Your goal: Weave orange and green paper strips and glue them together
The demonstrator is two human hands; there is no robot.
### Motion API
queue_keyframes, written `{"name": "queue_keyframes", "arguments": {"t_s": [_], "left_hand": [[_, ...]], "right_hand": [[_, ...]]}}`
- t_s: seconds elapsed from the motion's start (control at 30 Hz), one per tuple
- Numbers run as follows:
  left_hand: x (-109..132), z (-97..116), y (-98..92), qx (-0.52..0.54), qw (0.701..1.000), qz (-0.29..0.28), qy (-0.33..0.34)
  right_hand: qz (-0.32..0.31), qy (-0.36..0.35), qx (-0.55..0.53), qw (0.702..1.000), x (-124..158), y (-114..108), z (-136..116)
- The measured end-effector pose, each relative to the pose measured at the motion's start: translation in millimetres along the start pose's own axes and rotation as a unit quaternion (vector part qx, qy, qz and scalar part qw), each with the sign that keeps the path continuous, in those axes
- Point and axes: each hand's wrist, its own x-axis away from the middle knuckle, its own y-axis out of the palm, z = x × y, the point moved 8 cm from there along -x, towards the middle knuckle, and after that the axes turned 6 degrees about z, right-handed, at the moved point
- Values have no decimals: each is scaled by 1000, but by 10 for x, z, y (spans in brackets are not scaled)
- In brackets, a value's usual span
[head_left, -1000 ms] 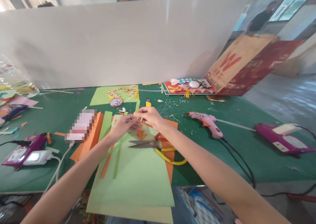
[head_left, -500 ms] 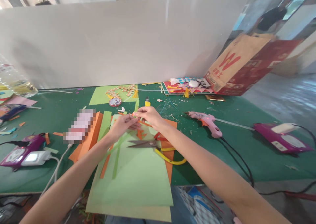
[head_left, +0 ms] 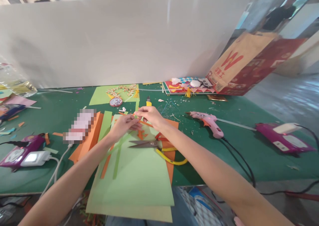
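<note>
My left hand [head_left: 122, 126] and my right hand [head_left: 149, 115] meet over the green table [head_left: 239, 146], fingers pinched together on thin orange and green paper strips [head_left: 139, 121]. A long green strip [head_left: 117, 149] trails from my left hand toward me. Under the hands lie light green paper sheets [head_left: 134, 182] on orange sheets [head_left: 92, 136]. Scissors with yellow handles [head_left: 159, 148] rest on the paper just below my right wrist.
A pink glue gun [head_left: 208, 121] with a black cord lies to the right. Purple power strips sit at left [head_left: 18, 153] and right [head_left: 284, 139]. A white board [head_left: 119, 40] stands behind, with a paper bag [head_left: 246, 64], craft pieces [head_left: 189, 84], a round tin [head_left: 116, 101] and a yellow knife [head_left: 149, 102].
Both hands stay pinched on the strips in nearly the same place; only the view has drifted slightly.
</note>
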Motion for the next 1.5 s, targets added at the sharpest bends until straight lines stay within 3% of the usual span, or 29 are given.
{"name": "queue_keyframes", "arguments": {"t_s": [0.5, 0.97, 1.5], "left_hand": [[-8, -49, 15, 10, 1000, -18, 0], [20, -60, 96, -24, 998, -53, -16], [12, -68, 102, -31, 998, -59, -11]], "right_hand": [[12, -7, -9, 1000, 0, -27, 11], [31, -60, -65, 996, -88, -215, -121], [62, -89, -93, 990, -76, -267, -183]]}}
